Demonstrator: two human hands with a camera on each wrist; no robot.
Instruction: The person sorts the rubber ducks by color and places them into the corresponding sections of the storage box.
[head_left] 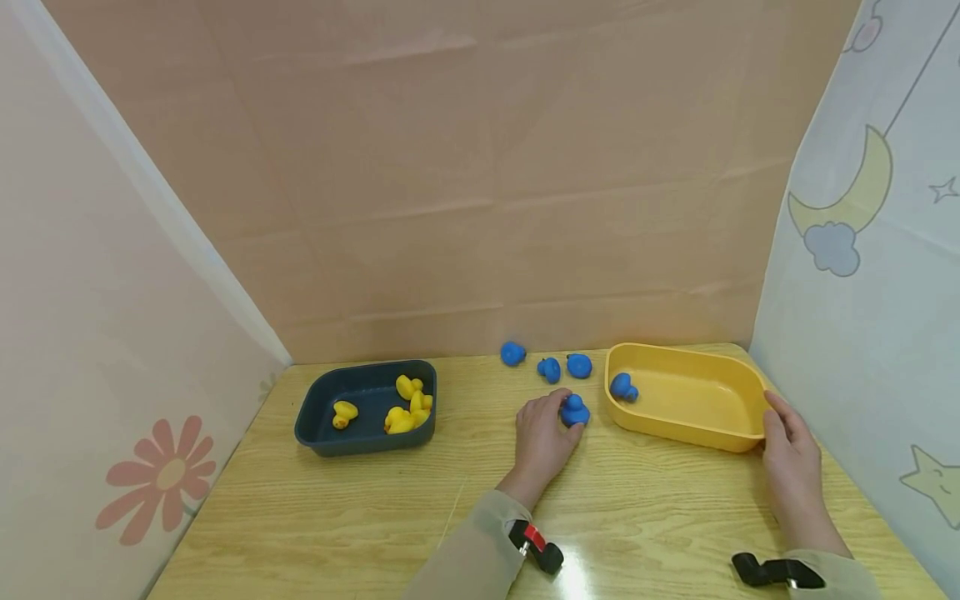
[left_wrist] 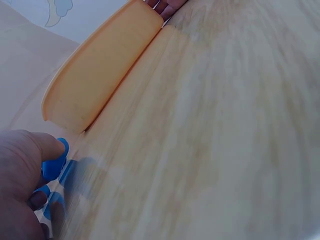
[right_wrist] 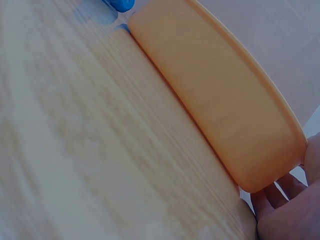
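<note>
My left hand (head_left: 542, 442) is at the middle of the table, pinching a small blue rubber duck (head_left: 575, 411) between thumb and fingers. The left wrist view shows the thumb against that duck (left_wrist: 55, 165), low over the tabletop. At the right, my right hand (head_left: 795, 471) holds the near right corner of a yellow plastic tray (head_left: 686, 427). In the right wrist view, its fingers touch the tray's outer wall (right_wrist: 215, 105) at one end. One blue duck (head_left: 623, 387) lies inside the tray at its left end.
Behind my left hand lie three more blue ducks, one at the left (head_left: 513, 353), one in the middle (head_left: 550, 369) and one at the right (head_left: 579, 365). A dark blue tray (head_left: 318, 429) with several yellow ducks (head_left: 401, 419) stands at the left. Fabric walls enclose the table.
</note>
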